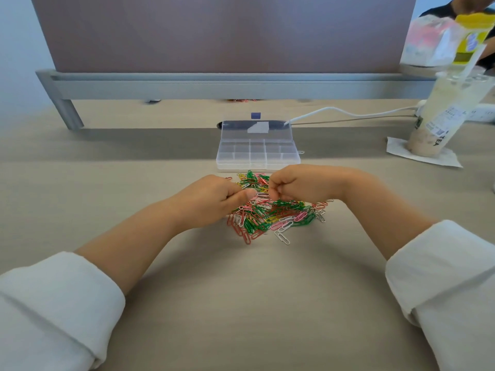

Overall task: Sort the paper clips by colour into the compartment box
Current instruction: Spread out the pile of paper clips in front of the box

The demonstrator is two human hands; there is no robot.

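Left grip [214, 200] and right grip [297, 183] curl over paper clips [257, 220], a green, red, pink, yellow, silver heap just before the clear compartment box [257, 166]; I can't tell if either pinches one.

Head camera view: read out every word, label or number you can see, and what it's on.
"TEA": on the tall clear plastic drink cup, near its base.
Small print above it on the same cup: too small to read.
Print on the yellow packet: blurred, unreadable.
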